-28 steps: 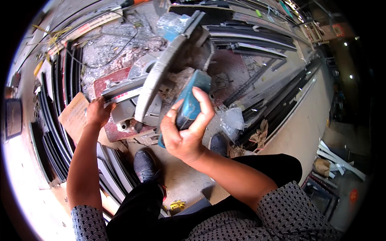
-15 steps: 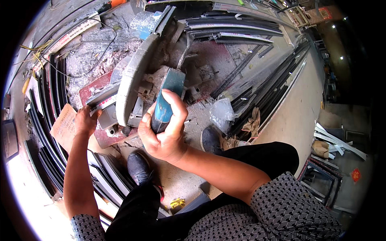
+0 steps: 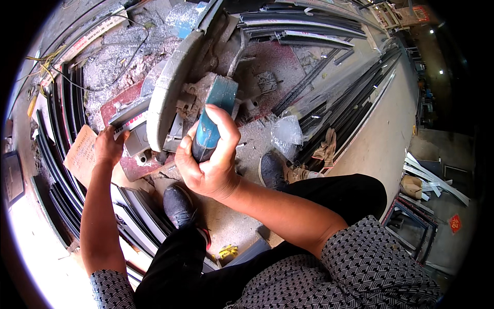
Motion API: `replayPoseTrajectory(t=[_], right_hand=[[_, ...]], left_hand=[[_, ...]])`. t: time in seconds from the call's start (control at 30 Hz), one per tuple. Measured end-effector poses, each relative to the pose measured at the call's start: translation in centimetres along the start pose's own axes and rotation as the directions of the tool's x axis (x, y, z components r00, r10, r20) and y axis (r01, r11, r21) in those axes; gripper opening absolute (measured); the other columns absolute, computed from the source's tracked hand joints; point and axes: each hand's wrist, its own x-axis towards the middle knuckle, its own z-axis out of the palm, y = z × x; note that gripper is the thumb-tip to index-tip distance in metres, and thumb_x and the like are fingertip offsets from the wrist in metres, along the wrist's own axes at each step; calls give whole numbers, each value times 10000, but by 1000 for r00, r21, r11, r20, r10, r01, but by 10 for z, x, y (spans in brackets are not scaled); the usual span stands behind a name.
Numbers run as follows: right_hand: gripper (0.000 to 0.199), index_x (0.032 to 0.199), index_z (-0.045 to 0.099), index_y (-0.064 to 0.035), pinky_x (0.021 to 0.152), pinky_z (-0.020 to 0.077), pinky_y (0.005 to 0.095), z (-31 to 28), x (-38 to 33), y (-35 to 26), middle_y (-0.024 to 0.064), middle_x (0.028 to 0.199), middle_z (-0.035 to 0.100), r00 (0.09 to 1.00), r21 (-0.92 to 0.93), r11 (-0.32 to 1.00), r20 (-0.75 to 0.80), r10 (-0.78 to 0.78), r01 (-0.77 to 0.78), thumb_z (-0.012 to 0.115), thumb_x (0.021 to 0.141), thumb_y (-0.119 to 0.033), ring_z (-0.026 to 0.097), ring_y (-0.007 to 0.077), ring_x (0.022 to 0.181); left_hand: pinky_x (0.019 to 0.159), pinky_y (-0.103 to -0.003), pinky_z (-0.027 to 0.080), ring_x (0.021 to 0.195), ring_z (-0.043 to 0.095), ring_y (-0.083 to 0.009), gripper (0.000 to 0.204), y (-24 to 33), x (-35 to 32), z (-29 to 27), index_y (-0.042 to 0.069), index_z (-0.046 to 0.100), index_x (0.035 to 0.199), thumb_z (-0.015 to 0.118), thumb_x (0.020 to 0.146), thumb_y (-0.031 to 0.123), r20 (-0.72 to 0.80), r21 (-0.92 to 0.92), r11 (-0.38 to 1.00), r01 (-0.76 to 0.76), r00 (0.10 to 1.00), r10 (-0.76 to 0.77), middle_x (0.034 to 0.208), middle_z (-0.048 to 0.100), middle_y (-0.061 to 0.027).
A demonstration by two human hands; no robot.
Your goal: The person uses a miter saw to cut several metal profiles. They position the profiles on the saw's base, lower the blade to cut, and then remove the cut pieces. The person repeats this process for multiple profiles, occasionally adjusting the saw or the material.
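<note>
The right hand (image 3: pixel 208 165) is wrapped tight round the blue handle (image 3: pixel 208 135) of a chop saw (image 3: pixel 170 98), fingers curled over the top and thumb round the near side, so the handle sits fully inside the fist with only its upper end showing above the knuckles. The saw's grey blade guard (image 3: pixel 165 95) stands just left of that fist, tilted, its lower edge down near the saw's red base (image 3: pixel 135 167).

The left hand (image 3: pixel 109 147) lies left of the guard, closed down on a dark metal strip (image 3: pixel 126 114) that runs under the guard; its fingertips press the strip's near end (whether they wrap fully round it cannot be told). A piece of brown cardboard (image 3: pixel 81 154) lies just left of that hand.

Below the saw, two dark shoes: one (image 3: pixel 178 205) directly under the right hand, the other (image 3: pixel 271 170) to the right of it. Right of the saw, a crumpled clear plastic bag (image 3: pixel 286 133), then a work glove (image 3: pixel 325 148), then long dark metal profiles (image 3: pixel 355 103) lying along the floor. More dark profiles (image 3: pixel 56 170) lie left of the cardboard.
</note>
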Motion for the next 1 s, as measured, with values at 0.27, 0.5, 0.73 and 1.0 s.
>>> replayPoseTrajectory(t=[0.27, 0.5, 0.73, 1.0], right_hand=[[663, 1478, 263, 14, 794, 518, 311, -2, 2, -3, 145, 1160, 470, 999, -49, 998, 38, -27, 29, 551, 889, 107, 567, 141, 849], [660, 1474, 266, 8, 798, 523, 300, 0, -2, -2, 142, 1165, 470, 999, -66, 997, 34, -24, 26, 554, 889, 108, 562, 135, 856], [661, 1468, 274, 6, 775, 526, 286, 3, -7, 1, 146, 1161, 476, 999, -46, 998, 22, -36, 37, 557, 880, 114, 557, 131, 855], [670, 1467, 275, -1, 781, 523, 292, 4, -16, 5, 152, 1145, 481, 999, -49, 998, 28, -46, 47, 555, 871, 123, 556, 136, 843]], left_hand=[[968, -508, 507, 1124, 655, -422, 467, 3, -1, -3, 29, 682, 1151, 722, 951, 450, 15, -8, 1000, 11, 1000, -11, 1150, 712, -218], [974, -505, 508, 1131, 652, -416, 487, 4, 0, -3, 27, 681, 1172, 708, 962, 465, 25, 29, 1000, 3, 1000, -4, 1170, 708, -213], [985, -510, 501, 1129, 649, -421, 516, -6, 2, 4, 24, 673, 1183, 694, 965, 492, 18, 29, 1000, 8, 1000, -8, 1160, 702, -229], [990, -506, 500, 1129, 650, -421, 516, -1, 1, 0, 24, 677, 1173, 702, 957, 491, 37, 18, 1000, 8, 999, -9, 1159, 702, -232]])
